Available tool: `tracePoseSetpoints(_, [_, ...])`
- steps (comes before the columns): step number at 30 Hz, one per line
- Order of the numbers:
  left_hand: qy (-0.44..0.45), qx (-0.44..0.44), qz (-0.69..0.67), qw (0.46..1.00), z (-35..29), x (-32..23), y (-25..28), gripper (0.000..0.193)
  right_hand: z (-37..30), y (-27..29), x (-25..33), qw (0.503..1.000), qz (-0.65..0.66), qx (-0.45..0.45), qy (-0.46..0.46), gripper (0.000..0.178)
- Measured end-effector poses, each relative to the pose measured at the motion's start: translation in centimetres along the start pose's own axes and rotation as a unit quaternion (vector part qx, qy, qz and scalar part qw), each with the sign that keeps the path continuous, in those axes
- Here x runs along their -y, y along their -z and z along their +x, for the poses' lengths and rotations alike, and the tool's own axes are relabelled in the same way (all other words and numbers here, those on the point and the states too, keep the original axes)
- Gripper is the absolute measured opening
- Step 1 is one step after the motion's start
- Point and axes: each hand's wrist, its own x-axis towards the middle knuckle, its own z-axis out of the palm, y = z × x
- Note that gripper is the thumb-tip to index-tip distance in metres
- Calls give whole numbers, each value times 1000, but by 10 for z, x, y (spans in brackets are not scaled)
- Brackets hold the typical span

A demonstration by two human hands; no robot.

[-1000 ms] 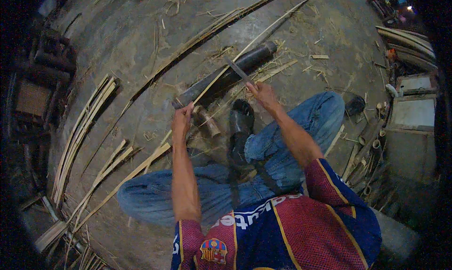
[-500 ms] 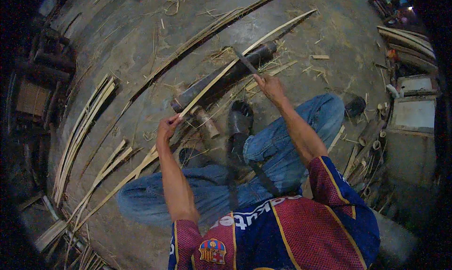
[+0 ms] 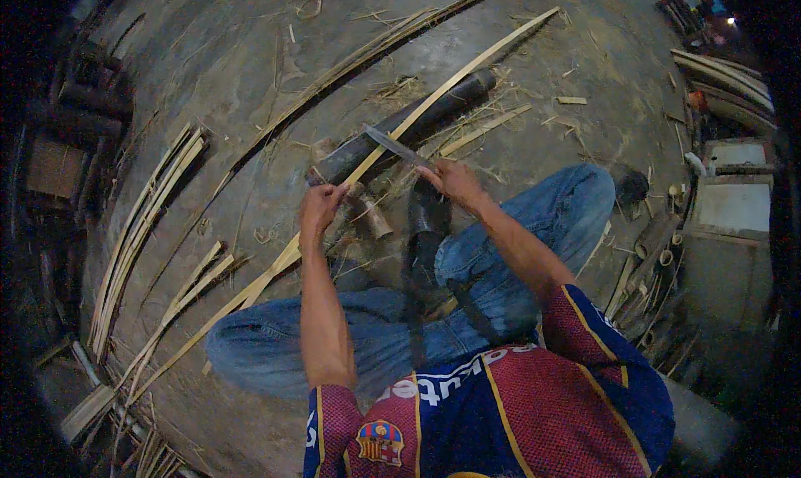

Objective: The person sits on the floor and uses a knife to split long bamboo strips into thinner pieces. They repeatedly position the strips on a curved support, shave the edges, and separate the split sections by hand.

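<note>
Judged the work on the pale strip (image 3: 505, 42) as under way: had the strip slanting over the dark log (image 3: 463, 98), toward 12 and 1 o'clock from the middle of the view, with the steel blade (image 3: 396, 148) laid across near its lower end. Pinched the strip in the closed left hand (image 3: 319, 209), between 9 and 10 o'clock; closed the right hand (image 3: 457, 182), at 2 o'clock, round the blade's near end. Took the shavings (image 3: 403, 86) on the floor (image 3: 234, 94) as likely signs of paring done, but could not tell how much of the strip remained, nor finished lengths from untouched ones nearby.

Counted two hands, one blade, one log, one short brown piece (image 3: 374, 218) against the log's lower side, and one strip beneath the blade. Counted also one bundle (image 3: 161, 196) at 9 o'clock, packed too closely for an exact number; one smaller sheaf (image 3: 200, 286) between 8 and 9, of at least two lengths; one long dark bundle (image 3: 367, 67) near 11, likewise uncountable; one loose stick (image 3: 488, 130) between 1 and 2, beside the log; one pale chip (image 3: 572, 100) near 2; at least three open-ended tubes (image 3: 666, 259) around 3.
</note>
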Motion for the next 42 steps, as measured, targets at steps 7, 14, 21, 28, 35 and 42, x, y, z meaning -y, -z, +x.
tracePoseSetpoints(7, [58,16,-36,998,-3,-7,-2,46,-4,7,-1,997,-39,-34,53,57])
tracePoseSetpoints(14, [67,30,-100,992,-1,6,-4,46,6,8,-14,996,-36,-65,51,57])
tracePoseSetpoints(21, [23,18,-87,996,5,28,-3,46,5,16,-4,997,-51,-32,58,62])
tracePoseSetpoints(28, [99,100,-138,980,5,35,5,45,8,45,-1,999,-12,-17,-41,61])
tracePoseSetpoints(35, [227,216,-144,939,-11,43,63,44,36,48,-71,979,45,-141,-140,62])
tracePoseSetpoints(42, [228,222,-164,934,-21,38,64,45,13,25,-7,998,-51,-35,14,66])
